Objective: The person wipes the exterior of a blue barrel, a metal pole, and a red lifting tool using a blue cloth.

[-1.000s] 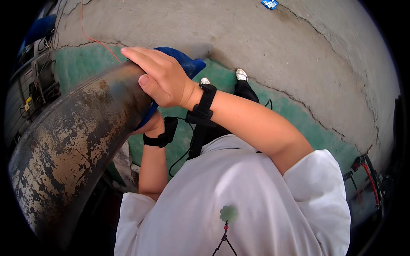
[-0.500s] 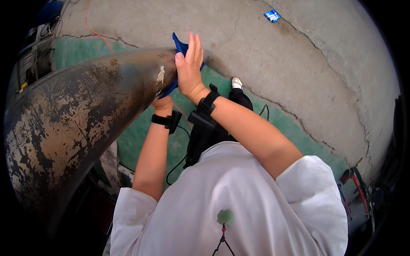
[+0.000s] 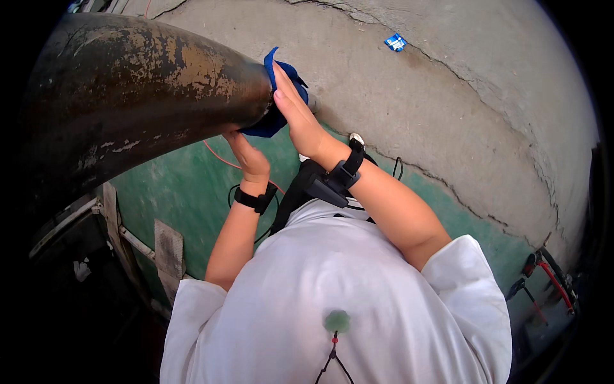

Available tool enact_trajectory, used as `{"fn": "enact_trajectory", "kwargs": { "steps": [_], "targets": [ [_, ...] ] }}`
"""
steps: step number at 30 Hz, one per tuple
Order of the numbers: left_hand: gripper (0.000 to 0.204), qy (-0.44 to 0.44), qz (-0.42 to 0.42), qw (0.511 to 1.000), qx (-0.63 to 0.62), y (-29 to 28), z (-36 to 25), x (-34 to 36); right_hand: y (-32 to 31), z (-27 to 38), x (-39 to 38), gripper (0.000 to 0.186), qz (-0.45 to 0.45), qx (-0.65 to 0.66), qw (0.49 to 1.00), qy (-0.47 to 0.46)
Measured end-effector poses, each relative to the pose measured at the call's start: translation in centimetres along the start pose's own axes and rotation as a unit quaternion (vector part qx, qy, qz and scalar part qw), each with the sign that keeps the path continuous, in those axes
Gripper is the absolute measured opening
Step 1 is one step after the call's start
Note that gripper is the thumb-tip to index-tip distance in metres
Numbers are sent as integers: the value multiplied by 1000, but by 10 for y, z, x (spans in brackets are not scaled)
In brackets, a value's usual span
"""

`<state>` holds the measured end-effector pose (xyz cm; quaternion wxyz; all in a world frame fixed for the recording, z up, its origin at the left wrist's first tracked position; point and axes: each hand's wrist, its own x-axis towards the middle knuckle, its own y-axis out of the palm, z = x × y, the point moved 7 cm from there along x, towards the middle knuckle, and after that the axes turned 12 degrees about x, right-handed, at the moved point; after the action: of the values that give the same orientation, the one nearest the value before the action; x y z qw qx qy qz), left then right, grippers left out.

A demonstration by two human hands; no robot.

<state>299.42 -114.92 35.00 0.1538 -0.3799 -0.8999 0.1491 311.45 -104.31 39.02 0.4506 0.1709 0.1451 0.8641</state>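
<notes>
A large, dark curved metal pipe (image 3: 179,70) with flaking, rusty tan patches reaches in from the left. Over its near end sits a blue cloth (image 3: 267,121). My right hand (image 3: 300,121) lies against the cloth, its fingers straight and together, pointing up and partly tucked behind a fold. Beneath the pipe's end, my left hand (image 3: 251,157) reaches up to its underside with the palm open. The pipe and cloth hide its fingertips. Both wrists wear black straps with small black boxes.
The floor is green-painted near me and bare cracked concrete (image 3: 358,83) beyond. A small blue-and-white packet (image 3: 395,43) lies on the concrete. An orange cable (image 3: 220,157) runs under the pipe. A metal frame (image 3: 137,243) stands at lower left; red-and-black equipment (image 3: 553,281) is at far right.
The pipe's body now appears higher in the view, and more of my left hand shows below it. My right hand has turned more edge-on against the cloth. The view has shifted too.
</notes>
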Motion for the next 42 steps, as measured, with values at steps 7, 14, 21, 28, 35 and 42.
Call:
{"fn": "enact_trajectory", "kwargs": {
  "steps": [7, 14, 21, 28, 35, 42],
  "targets": [
    [75, -8, 85, 994, -64, 21, 26, 10, 10, -3, -7, 77, -9, -137, 991, 11],
    [75, -131, 219, 945, -207, 13, 91, 31, -25, -70, 12, 43, -150, 255, 941, 162],
    [62, -56, 203, 967, -141, -5, 11, 42, -11, -24, 2, 43, -149, 230, 957, 94],
    [55, 79, 172, 964, -184, -34, -67, 47, 30, 85, 1, 34, -124, 235, 962, -63],
    [61, 161, 209, 923, -279, -53, -145, 52, 87, 210, -7, 37, -65, 131, 960, -239],
    [54, 275, 205, 785, -517, -73, -235, 90, 143, 257, 26, 55, -72, -1, 924, -375]
  ]
}}
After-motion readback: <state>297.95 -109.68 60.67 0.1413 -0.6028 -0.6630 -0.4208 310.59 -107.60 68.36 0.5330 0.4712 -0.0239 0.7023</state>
